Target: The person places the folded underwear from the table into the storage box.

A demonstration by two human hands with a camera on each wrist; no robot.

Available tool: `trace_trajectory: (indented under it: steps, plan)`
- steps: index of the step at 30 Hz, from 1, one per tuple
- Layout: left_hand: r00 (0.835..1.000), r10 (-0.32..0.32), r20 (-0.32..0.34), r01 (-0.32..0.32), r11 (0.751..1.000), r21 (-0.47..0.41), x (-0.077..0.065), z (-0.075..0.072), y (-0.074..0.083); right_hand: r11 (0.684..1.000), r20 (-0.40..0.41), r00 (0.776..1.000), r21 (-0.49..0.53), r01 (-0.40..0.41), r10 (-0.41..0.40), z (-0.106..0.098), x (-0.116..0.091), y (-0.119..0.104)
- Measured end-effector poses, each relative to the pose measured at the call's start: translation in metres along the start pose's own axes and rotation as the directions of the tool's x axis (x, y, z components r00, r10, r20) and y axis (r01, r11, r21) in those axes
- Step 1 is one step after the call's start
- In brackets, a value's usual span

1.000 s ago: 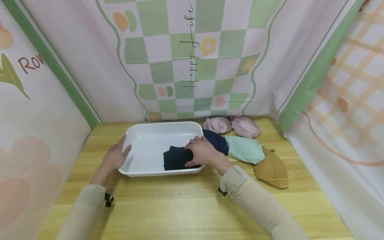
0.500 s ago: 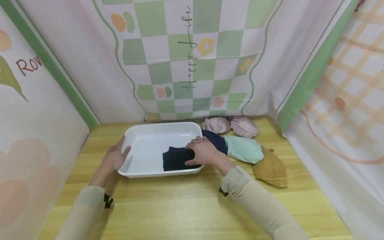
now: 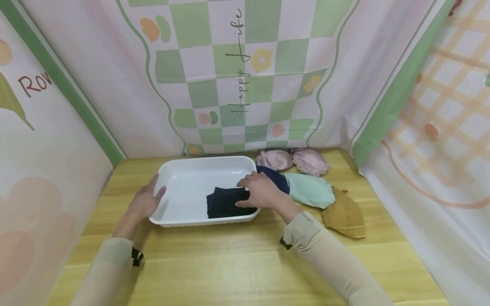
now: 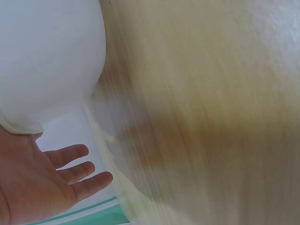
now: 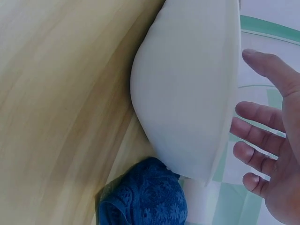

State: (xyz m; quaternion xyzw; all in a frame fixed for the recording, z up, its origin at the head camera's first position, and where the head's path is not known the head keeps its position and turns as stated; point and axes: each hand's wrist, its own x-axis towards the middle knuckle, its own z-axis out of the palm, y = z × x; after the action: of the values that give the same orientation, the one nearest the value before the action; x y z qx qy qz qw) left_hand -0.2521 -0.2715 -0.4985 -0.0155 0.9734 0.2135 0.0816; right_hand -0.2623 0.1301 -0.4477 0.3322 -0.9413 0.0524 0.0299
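A white rectangular tray [image 3: 191, 170] stands on the table. My left hand [image 3: 145, 202] rests at its left end, thumb over the rim; in the left wrist view that hand [image 4: 42, 183] has its fingers extended outside the tray wall. Inside the tray's right end lies a folded black garment [image 3: 226, 203], its right part hidden by my right hand [image 3: 262, 191]. That hand reaches over the right rim, close above the cloth. In the right wrist view, the right hand's fingers [image 5: 260, 133] are spread and loosely bent with nothing between them.
Right of the tray lie a pink bra [image 3: 310, 161], a navy lace bra [image 5: 150, 197], a folded mint-green garment [image 3: 310, 190] and a mustard bra [image 3: 344, 214]. The wooden table [image 3: 214, 263] meets printed curtains [image 3: 199, 93] at the back and sides.
My right hand opens slightly, its thumb and fingers parting a little over the black garment. The left hand stays at the tray's end. The whole view shifts slightly left.
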Motion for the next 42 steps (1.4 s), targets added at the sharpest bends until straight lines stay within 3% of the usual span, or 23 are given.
trace_trajectory:
  steps: [22, 35, 42]
  plan:
    - [1.0, -0.009, 0.011, 0.01, 1.0, -0.003, -0.001, -0.002, 0.001, 0.994, 0.05, 0.995, 0.057, -0.092, 0.089, -0.015, -0.004, 0.007]
    - [1.0, -0.016, 0.018, 0.016, 1.0, -0.005, 0.0, 0.0, 0.002, 0.97, -0.023, 0.993, 0.217, -0.112, 0.119, -0.017, -0.008, 0.016]
    - [0.999, -0.023, 0.022, 0.023, 1.0, -0.019, 0.0, 0.001, 0.001, 0.936, -0.045, 0.988, 0.328, -0.123, 0.146, -0.018, -0.011, 0.019]
